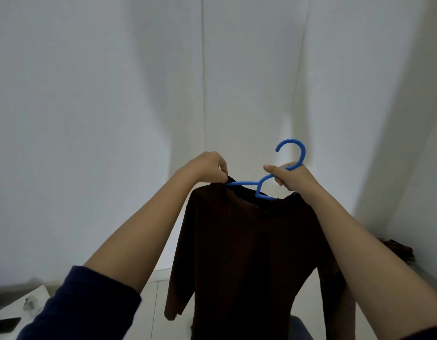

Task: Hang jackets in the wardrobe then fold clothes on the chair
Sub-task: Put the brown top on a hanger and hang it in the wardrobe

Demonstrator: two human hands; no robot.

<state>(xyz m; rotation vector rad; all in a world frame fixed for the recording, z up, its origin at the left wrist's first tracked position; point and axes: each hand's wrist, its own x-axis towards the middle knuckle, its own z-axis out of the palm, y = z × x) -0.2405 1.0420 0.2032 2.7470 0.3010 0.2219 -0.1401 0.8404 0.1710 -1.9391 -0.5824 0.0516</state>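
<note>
Jacket: a dark brown jacket (249,253) is held up in front of the person, between both hands, and hangs straight down from a blue hanger (247,183).
Hanger: its bar runs from left to right. The hook is kept at the top right, pointed up, with its open side to the left.
Left hand: the jacket's collar edge is pinched by the curled fingers of the left hand (210,168), right at the left end of the bar.
Right hand: the hanger's neck, just under the hook, is gripped by the closed fingers of the right hand (291,177).
Next move: the left shoulder seems not yet pulled over the bar. The left hand is the nearer one for it, and the cloth would need to be drawn leftward along the bar.
Room: a white wall (90,94) is faced, and a pale floor (158,303) is seen below.
Around: a black phone (5,325) is laid on a white table (16,305) at the lower left. A brown cloth heap (396,249) is seen at the right.
</note>
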